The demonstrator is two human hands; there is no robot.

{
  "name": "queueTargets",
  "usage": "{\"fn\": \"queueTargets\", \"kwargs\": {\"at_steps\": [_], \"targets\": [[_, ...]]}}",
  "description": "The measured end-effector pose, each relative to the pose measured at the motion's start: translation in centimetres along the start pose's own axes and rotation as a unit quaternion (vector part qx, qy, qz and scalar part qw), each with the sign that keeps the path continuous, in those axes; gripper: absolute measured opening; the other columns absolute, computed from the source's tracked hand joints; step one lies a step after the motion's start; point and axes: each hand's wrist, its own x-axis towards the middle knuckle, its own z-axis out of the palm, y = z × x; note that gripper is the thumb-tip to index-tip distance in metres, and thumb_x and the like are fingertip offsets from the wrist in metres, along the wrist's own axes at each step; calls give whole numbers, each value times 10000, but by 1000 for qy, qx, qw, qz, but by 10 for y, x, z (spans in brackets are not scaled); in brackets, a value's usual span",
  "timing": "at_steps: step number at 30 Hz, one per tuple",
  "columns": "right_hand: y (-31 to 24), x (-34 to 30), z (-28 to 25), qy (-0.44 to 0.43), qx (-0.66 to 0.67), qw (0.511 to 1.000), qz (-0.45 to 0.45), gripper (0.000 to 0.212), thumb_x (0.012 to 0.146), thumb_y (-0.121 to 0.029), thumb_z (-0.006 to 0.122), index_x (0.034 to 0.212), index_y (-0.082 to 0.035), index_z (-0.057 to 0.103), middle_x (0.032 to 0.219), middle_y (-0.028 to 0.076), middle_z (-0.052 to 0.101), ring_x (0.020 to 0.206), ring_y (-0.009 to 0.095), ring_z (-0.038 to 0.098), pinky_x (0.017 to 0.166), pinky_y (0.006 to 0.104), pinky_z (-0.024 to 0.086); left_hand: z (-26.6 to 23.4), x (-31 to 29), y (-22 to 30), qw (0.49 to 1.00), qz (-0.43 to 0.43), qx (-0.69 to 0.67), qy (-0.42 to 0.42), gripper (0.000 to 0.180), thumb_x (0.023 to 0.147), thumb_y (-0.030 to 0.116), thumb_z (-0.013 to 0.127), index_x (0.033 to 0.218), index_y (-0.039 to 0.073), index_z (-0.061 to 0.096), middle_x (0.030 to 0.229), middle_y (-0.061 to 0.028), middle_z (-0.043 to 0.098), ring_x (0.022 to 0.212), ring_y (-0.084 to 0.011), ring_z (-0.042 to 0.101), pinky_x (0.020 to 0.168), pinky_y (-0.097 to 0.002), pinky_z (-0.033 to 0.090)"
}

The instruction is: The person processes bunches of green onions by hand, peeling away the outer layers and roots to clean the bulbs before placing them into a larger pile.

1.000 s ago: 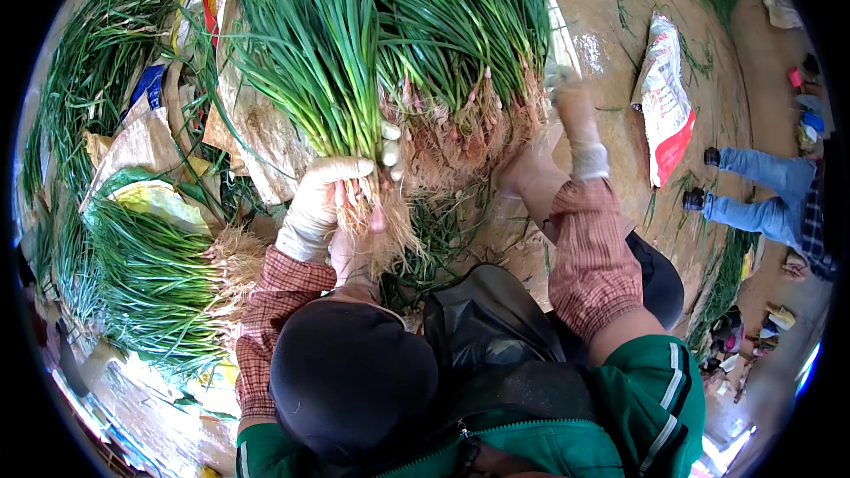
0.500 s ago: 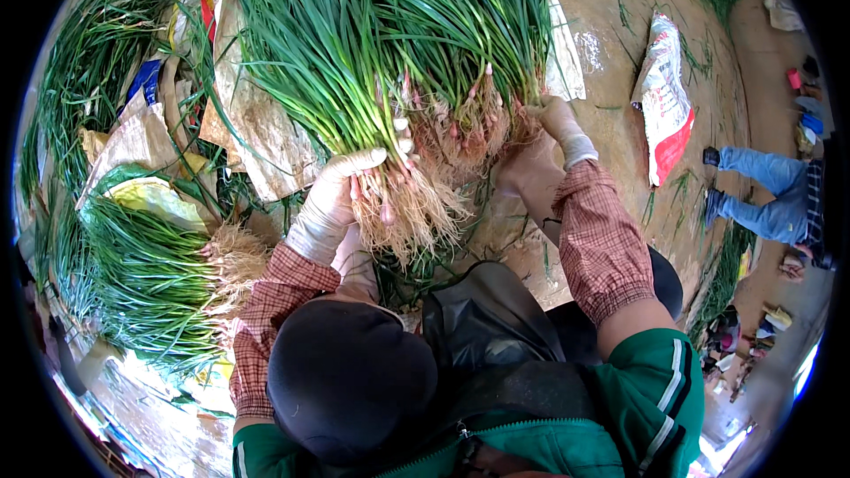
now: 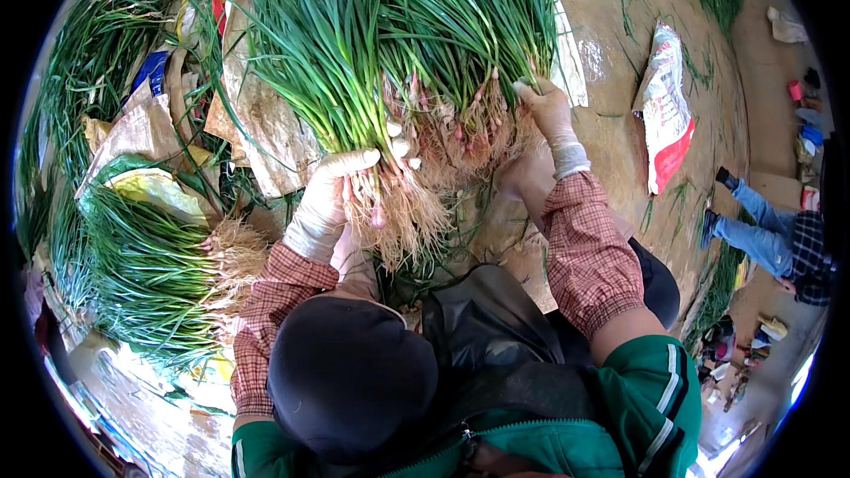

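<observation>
My left hand [image 3: 328, 197], in a pale glove, is wrapped round a bunch of spring onions [image 3: 354, 119] just above the roots. Its long green leaves point away from me, and the small pinkish bulbs and pale, shaggy roots hang toward me. Farther right, my right hand [image 3: 551, 113], gloved as well, is closed on the stalks at the right edge of a large heap of spring onions [image 3: 465, 22]. That heap's reddish roots show between my two hands. The right fingertips are partly hidden among the stalks.
A second bundle of spring onions [image 3: 155, 274] lies at the left, roots toward me. Worn sacking [image 3: 257, 137] and loose leaves [image 3: 102, 44] are strewn beyond it. A white and red sack [image 3: 666, 115] lies on the floor at right; farther off is a person in jeans [image 3: 761, 235].
My right hand has moved slightly away from me, from the roots up to the stalks. The bunch in my left hand has shifted a little left. The person at the far right has changed position.
</observation>
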Motion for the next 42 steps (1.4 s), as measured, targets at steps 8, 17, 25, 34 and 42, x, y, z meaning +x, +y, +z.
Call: {"fn": "queueTargets", "kwargs": {"at_steps": [8,17,25,34,42], "targets": [[-33,9,-12,55,166,984,-34,205,908,-249,554,954,-70,643,740,59,595,647,106,515,587,301,471,10,-6,11,1000,-4,13,3,454,789,106,622,1202,-33,497,979,-127,600,948,-298,593,926,-463,459],[-49,25,0,125,146,980,-44,226,940,-194,493,955,23,554,836,116,640,651,180,596,570,363,502,1,-9,12,999,-22,22,7,501,845,96,554,1306,-50,421,1177,-172,584,1092,-313,577,944,-414,460],[-46,3,31,94,-25,994,-43,155,898,-134,542,999,-29,596,756,85,625,604,154,580,515,316,480,1,-2,7,999,-19,28,-21,538,868,98,521,1363,-34,357,1270,-182,533,1151,-297,541,928,-388,484],[-148,-115,71,-246,63,958,-131,295,956,-223,481,1122,11,549,947,133,622,828,175,612,703,328,510,-33,-1,0,986,-43,-105,119,396,827,111,548,1151,-116,525,945,-232,653,740,-300,670,628,-371,575],[-160,-164,23,-10,-40,892,-450,443,903,-346,531,1236,-55,537,1252,152,498,1229,302,385,1050,445,280,4,6,8,987,-14,-159,12,453,813,95,540,1212,-110,484,981,-216,647,709,-268,657,622,-345,577]]}}
